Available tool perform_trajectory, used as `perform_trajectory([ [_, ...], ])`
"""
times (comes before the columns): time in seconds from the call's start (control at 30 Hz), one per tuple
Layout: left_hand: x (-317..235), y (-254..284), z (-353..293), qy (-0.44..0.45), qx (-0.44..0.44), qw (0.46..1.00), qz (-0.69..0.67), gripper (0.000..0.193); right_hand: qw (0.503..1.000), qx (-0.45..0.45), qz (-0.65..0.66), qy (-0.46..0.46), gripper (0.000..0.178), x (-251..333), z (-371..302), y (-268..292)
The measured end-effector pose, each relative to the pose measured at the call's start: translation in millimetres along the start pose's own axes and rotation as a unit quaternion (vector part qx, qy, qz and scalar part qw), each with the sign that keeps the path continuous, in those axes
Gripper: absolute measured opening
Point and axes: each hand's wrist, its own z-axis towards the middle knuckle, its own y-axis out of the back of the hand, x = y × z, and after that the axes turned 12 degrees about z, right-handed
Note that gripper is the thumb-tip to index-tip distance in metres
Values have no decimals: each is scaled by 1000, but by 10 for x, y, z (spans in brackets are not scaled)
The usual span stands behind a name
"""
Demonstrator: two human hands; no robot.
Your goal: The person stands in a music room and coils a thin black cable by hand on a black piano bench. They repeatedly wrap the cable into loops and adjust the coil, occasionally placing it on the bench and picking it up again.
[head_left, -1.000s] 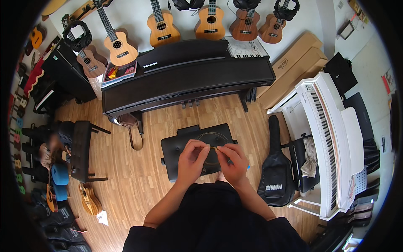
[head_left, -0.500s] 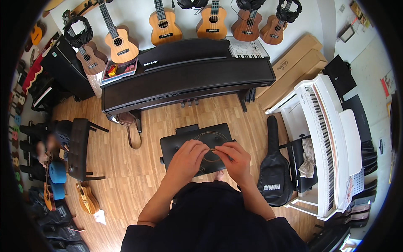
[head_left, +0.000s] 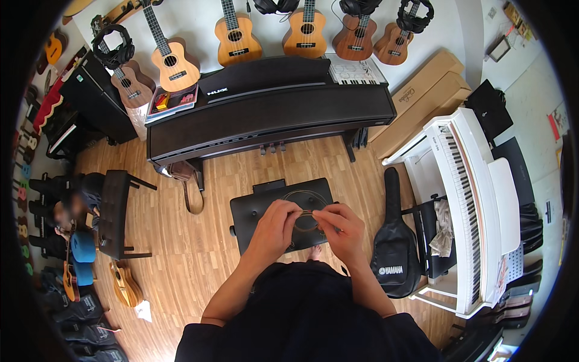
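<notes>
A thin, gold-brown guitar string (head_left: 306, 212) wound in a loose coil hangs between my two hands, over a black padded bench (head_left: 246, 211). My left hand (head_left: 272, 228) pinches the coil at its near left side, thumb against fingertips. Close beside it, my right hand (head_left: 342, 230) pinches the same coil from the right, a small gap between the two sets of fingertips. The loop's far arc rises above my hands, and a lower arc shows below them. The string's ends are hard to make out.
A dark digital piano (head_left: 271, 120) stands ahead, with ukuleles (head_left: 238, 39) on the wall above. At right are a black gig bag (head_left: 395, 253) and a white piano (head_left: 470, 211). A person (head_left: 63, 214) sits at left near another bench (head_left: 113, 214); a guitar (head_left: 125, 286) lies on the floor.
My right hand has shifted slightly right, widening the gap between my fingertips, where more of the string now shows. My left hand keeps its pinch in nearly the same place.
</notes>
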Motion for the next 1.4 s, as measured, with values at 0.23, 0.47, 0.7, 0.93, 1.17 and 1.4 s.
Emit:
perform_trajectory([
  [0.23, -16, 28, 15, 106, 63, 989, -85, 9, 998, -6, 21, -63, 12, 3, 24, 20],
  [0.47, 203, -118, -43, 141, 95, 935, -311, 16, 963, -48, 122, -234, 10, -31, -10, 5],
  [0.7, 121, -109, -46, 104, 42, 983, -143, 13, 952, -48, 181, -242, 12, -34, -19, -49],
  [0.93, 62, -232, -134, 80, -79, 993, -27, 18, 957, -46, 189, -213, 10, -21, -4, -116],
  [1.17, 105, -203, -92, 198, -86, 975, -56, 42, 964, -25, 185, -188, 9, -38, -51, -198],
  [1.4, 254, -34, -61, 273, 60, 875, -396, 41, 930, -97, 247, -256, 11, -117, -20, -96],
])
